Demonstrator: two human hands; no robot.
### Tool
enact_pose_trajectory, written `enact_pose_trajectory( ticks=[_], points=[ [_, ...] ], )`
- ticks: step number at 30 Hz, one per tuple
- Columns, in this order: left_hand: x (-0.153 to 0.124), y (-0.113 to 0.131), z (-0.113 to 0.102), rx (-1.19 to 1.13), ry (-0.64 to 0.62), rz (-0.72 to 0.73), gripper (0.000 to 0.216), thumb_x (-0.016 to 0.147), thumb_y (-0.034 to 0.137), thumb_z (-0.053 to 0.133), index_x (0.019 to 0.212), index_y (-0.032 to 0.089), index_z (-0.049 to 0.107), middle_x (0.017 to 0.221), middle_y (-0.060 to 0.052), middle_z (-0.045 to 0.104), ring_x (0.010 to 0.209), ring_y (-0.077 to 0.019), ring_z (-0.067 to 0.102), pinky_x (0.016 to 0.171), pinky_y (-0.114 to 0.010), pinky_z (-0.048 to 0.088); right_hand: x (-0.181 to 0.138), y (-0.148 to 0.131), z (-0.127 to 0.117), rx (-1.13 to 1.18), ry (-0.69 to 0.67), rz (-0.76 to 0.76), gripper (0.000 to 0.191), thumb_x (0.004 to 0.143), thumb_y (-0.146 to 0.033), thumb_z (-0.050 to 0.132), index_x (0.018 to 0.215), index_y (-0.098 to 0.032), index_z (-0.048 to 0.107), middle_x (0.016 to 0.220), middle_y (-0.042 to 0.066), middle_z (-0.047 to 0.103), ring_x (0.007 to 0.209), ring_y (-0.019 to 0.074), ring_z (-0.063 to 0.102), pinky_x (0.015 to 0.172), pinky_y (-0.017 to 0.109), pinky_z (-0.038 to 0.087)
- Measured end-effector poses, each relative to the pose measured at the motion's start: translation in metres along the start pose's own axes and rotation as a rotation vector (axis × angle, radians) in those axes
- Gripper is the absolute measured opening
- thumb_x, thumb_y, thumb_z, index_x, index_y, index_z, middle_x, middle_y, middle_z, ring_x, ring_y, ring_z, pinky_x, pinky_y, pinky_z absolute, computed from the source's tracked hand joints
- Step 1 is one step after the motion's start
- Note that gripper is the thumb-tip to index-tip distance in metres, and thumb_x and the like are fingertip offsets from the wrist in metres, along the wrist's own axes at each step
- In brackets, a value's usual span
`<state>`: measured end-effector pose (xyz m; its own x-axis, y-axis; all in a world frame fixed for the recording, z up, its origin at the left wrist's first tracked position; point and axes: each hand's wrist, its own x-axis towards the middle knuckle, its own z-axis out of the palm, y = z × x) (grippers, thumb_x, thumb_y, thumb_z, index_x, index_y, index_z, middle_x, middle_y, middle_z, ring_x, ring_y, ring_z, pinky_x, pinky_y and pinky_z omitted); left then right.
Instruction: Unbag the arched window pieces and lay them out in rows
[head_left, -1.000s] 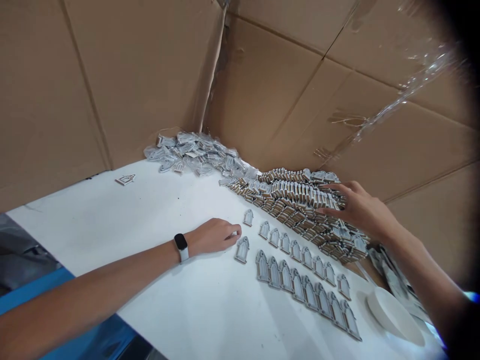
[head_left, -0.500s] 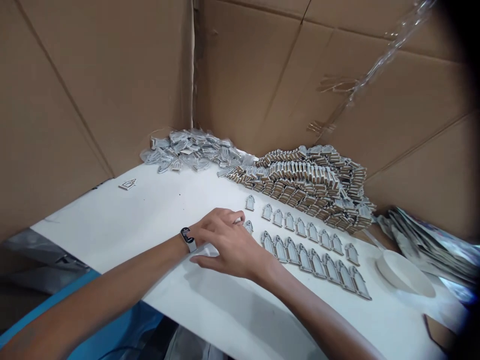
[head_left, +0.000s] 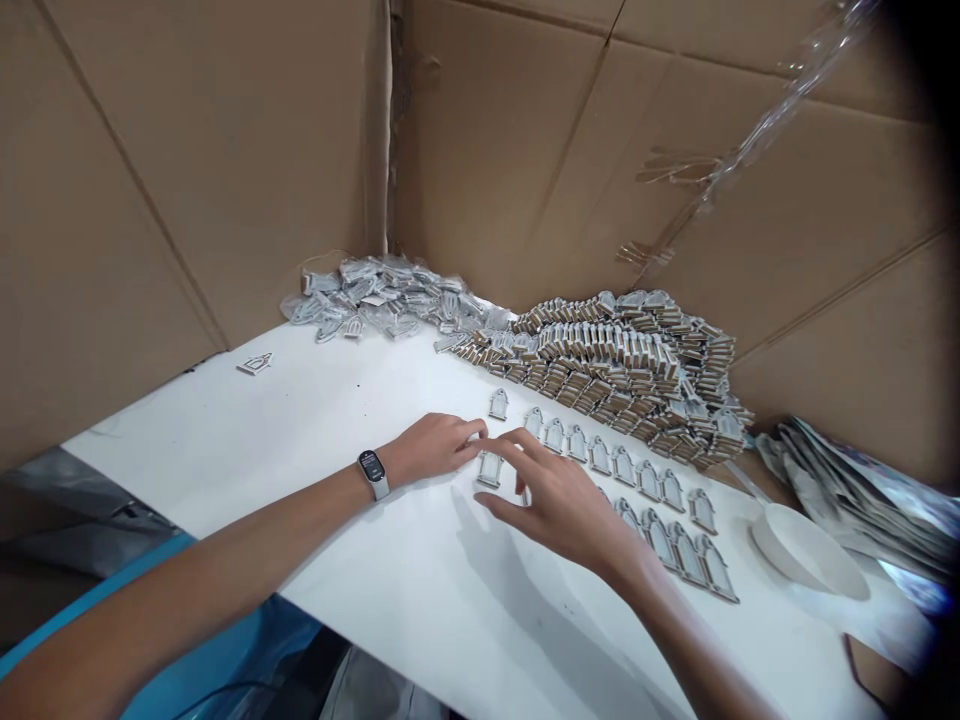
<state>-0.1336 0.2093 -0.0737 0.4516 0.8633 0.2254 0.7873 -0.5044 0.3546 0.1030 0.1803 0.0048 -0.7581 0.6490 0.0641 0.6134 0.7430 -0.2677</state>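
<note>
Two rows of small grey arch-shaped pieces [head_left: 637, 470] lie flat on the white table [head_left: 315, 430]. My left hand [head_left: 431, 447], with a watch on the wrist, rests on the table with its fingers curled, the tips touching one arch piece [head_left: 489, 468]. My right hand [head_left: 559, 495] hovers over the left end of the near row, fingers apart and bent, index tip beside that same piece. It hides some of the row.
A big heap of stacked arch pieces [head_left: 622, 365] sits at the back against cardboard walls [head_left: 187, 170]. A pile of bagged pieces [head_left: 375, 298] fills the corner. One lone piece [head_left: 255, 364] lies at far left. A white dish [head_left: 810, 552] and foil packets [head_left: 862, 495] are at right.
My right hand came from the heap down to the left hand, then shifted right over the near row. The left hand stayed put. The camera swung slightly.
</note>
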Motion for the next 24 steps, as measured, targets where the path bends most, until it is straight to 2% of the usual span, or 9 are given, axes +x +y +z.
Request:
enact_pose_trajectory(
  ticks=[4,8,14,19,24],
  points=[
    [0.0,0.001,-0.002,0.003,0.01,0.013,0.025,0.112,0.033,0.043,0.113,0.027,0.067,0.081,0.0,0.073,0.077,-0.023,0.069,0.067,-0.032,0.039,-0.014,0.015,-0.012,-0.034,0.013,0.083,0.048,0.106,-0.047,0.065,0.151,-0.038,0.051,0.141,0.003,0.062,0.078,0.0184,0.072,0.071,0.036,0.053],
    [0.001,0.0,-0.001,0.004,0.002,0.004,0.025,0.112,0.034,0.042,0.113,0.028,0.067,0.079,0.001,0.072,0.078,-0.0236,0.069,0.068,-0.032,0.04,-0.013,0.024,-0.017,-0.103,-0.033,0.17,0.047,0.103,-0.047,0.068,0.148,-0.037,0.056,0.142,0.004,0.063,0.078,0.0198,0.073,0.072,0.036,0.05],
    [0.0,-0.002,-0.001,-0.014,0.005,-0.015,0.028,0.112,0.031,0.04,0.12,0.026,0.066,0.084,-0.002,0.074,0.08,-0.0248,0.071,0.069,-0.032,0.042,0.012,0.03,-0.008,-0.127,-0.132,0.247,0.059,0.095,-0.06,0.074,0.147,-0.035,0.059,0.137,0.006,0.064,0.098,0.0302,0.073,0.075,0.036,0.046],
    [0.0,-0.001,-0.003,-0.016,0.011,-0.068,0.031,0.113,0.032,0.036,0.127,0.024,0.064,0.091,-0.005,0.077,0.085,-0.0277,0.073,0.071,-0.035,0.045,0.037,0.029,0.0,-0.112,-0.223,0.253,0.078,0.086,-0.069,0.078,0.152,-0.033,0.056,0.132,0.009,0.064,0.099,0.0333,0.072,0.076,0.037,0.045],
    [0.0,-0.001,-0.003,0.003,-0.002,-0.059,0.03,0.113,0.032,0.037,0.127,0.024,0.063,0.09,-0.005,0.077,0.084,-0.0281,0.073,0.07,-0.035,0.045,0.048,0.034,0.007,-0.09,-0.298,0.27,0.074,0.082,-0.066,0.08,0.146,-0.034,0.061,0.131,0.009,0.064,0.107,0.036,0.07,0.08,0.038,0.045]
  ],
)
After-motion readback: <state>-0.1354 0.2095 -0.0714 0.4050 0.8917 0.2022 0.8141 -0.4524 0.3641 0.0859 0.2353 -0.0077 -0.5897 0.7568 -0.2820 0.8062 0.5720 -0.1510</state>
